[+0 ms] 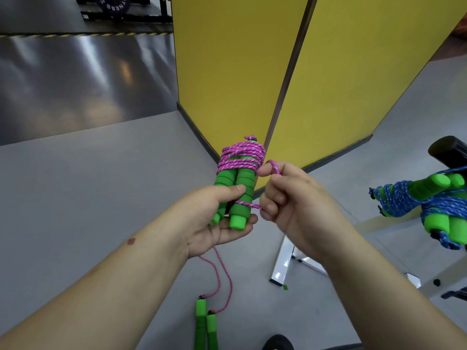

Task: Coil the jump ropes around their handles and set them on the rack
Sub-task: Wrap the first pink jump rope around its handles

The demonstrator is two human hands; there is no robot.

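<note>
Left hand (222,218) closes round the paired green handles (236,195), clamping them side by side so the wraps hold. Right hand (285,195) pinches the pink rope (241,155) tail, probably to tuck it. Blue-wrapped ropes (409,198) sit on the rack (447,150) at right; another pink-roped pair (206,324) waits on the floor (88,185).

The left hand (217,221) covers the lower backs of the paired green handles (238,193), so the pink rope (241,154) end under the thumb can't be traced. The blue-rope bundle (419,200) and black bar (448,150) run off the right edge; rack shape unclear. Second pair of handles (206,327) on the floor is cut at the bottom, w/ a dark object (278,342), perhaps a shoe.
</note>
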